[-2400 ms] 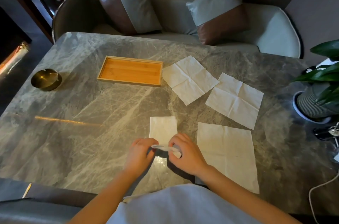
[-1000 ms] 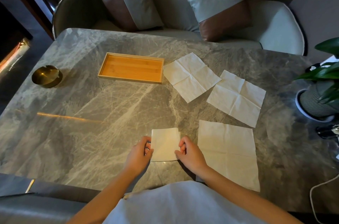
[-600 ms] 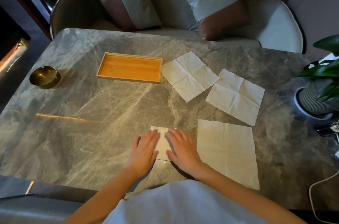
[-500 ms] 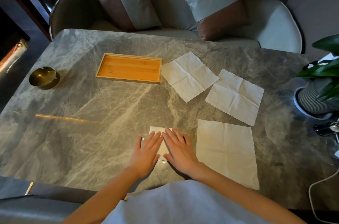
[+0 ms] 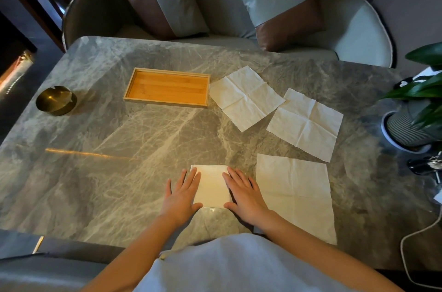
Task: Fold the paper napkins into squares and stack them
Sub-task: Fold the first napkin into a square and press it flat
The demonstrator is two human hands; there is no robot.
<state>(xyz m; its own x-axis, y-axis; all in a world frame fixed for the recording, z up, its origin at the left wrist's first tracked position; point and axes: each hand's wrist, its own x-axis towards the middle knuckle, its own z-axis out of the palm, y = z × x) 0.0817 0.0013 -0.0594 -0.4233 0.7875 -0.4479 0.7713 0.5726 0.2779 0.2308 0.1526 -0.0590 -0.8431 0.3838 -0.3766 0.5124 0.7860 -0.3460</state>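
A small folded square napkin lies flat on the marble table near the front edge. My left hand lies flat with straight fingers on its left edge, and my right hand lies flat on its right edge. Three unfolded white napkins lie to the right: a large one right beside my right hand, one behind it, and one further back next to the tray.
An empty wooden tray sits at the back centre. A brass ashtray stands at the left. A potted plant and a white cable are at the right edge. Cushioned chairs stand behind the table.
The long napkin strip was folded in half into a small square. Both hands then pressed flat on it and have now slid apart to its left and right edges.
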